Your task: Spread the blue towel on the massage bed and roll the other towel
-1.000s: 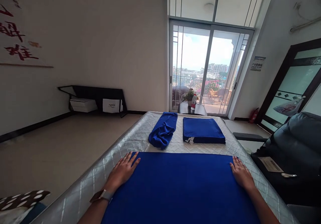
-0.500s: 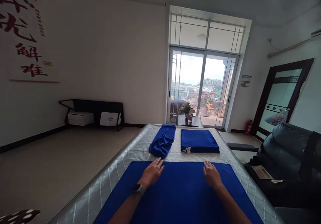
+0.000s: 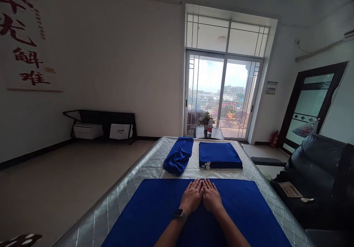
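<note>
A blue cloth [image 3: 155, 210] lies spread flat across the near part of the bed. Both my hands rest on it side by side, close to its far edge. My left hand [image 3: 192, 196], with a watch on the wrist, lies flat with fingers stretched forward. Beside it, touching at the index fingers, my right hand [image 3: 211, 197] is flat too. Neither holds anything. Beyond the cloth's far edge, a crumpled blue cloth [image 3: 178, 157] lies on the left, and a neat stack of folded blue cloths [image 3: 219, 155] with white tags sits on the right.
The bed has a quilted silver-white cover [image 3: 103, 212]. A black leather chair [image 3: 318, 177] stands close on the right, with a brown card [image 3: 290, 189] on it. Past the bed's far end, a small table [image 3: 199, 133] holds a plant and a bottle [image 3: 210, 126].
My hands have slid inward along the far part of the cloth, from wide apart to touching at the middle. The cloths stay in place.
</note>
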{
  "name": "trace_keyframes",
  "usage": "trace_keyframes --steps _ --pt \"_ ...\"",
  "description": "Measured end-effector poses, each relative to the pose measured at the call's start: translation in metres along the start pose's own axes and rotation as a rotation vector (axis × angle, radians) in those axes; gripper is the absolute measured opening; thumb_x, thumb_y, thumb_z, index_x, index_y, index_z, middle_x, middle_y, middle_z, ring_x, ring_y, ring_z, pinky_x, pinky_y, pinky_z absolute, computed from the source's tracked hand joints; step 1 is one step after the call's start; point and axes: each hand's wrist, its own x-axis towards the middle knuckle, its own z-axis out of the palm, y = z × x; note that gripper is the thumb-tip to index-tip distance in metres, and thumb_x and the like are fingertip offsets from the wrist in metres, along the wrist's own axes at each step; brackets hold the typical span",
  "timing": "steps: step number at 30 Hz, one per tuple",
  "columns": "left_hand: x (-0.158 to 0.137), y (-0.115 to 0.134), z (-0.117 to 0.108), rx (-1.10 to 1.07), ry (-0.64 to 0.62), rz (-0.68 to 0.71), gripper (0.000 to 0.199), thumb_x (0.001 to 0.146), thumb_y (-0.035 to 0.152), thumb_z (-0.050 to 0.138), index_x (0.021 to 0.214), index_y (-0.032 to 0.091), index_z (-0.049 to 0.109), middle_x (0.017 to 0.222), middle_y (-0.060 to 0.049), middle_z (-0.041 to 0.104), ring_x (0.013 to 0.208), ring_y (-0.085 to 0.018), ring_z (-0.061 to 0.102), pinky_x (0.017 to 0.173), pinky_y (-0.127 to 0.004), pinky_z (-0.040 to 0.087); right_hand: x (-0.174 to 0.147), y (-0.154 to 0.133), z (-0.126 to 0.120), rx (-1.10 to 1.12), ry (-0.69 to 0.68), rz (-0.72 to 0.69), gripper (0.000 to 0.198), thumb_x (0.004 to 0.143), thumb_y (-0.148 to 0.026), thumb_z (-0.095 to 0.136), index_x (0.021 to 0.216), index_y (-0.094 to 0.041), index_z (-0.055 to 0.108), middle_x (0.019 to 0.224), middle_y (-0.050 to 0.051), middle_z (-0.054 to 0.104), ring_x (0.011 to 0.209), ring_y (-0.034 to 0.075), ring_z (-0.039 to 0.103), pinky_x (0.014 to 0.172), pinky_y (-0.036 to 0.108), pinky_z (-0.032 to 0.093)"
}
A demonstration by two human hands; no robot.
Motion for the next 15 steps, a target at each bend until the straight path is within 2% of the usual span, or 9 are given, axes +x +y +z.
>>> trace_keyframes --steps 5,8,11,15 --pt "0.001 -0.002 -0.004 -0.003 -0.040 -0.039 0.056 0.103 0.043 0.022 0.150 0.018 0.039 0.155 -0.011 0.043 0.147 -0.023 0.033 0.120 -0.046 0.030 -0.003 0.000 -0.004 -0.015 -0.007 0.047 0.060 0.097 -0.039 0.028 0.155 -0.021 0.029 0.160 0.005 0.028 0.149 0.019 0.021 0.121 0.040 0.015" --pt "-0.007 -0.019 -0.011 0.011 -0.063 -0.085 0.059 0.103 0.049 0.022 0.151 0.018 0.037 0.157 -0.011 0.041 0.148 -0.024 0.031 0.120 -0.047 0.029 -0.013 0.021 -0.016 -0.033 -0.004 0.132 0.061 0.099 -0.041 0.019 0.155 -0.020 0.028 0.161 0.004 0.028 0.149 0.018 0.020 0.121 0.040 0.015" --pt "-0.023 -0.057 -0.024 0.038 -0.088 -0.153 0.058 0.102 0.048 0.024 0.151 0.020 0.038 0.158 -0.010 0.039 0.148 -0.024 0.030 0.120 -0.047 0.028 -0.034 0.065 -0.033 -0.062 0.002 0.252 0.063 0.098 -0.043 0.018 0.155 -0.017 0.028 0.161 0.003 0.029 0.149 0.018 0.020 0.122 0.041 0.015" --pt "-0.059 -0.128 -0.049 0.089 -0.118 -0.273 0.056 0.101 0.044 0.026 0.150 0.019 0.038 0.158 -0.012 0.039 0.147 -0.026 0.032 0.119 -0.050 0.028 -0.068 0.137 -0.057 -0.116 0.016 0.413 0.063 0.096 -0.035 0.018 0.153 -0.011 0.033 0.161 0.008 0.028 0.150 0.020 0.018 0.122 0.043 0.015"
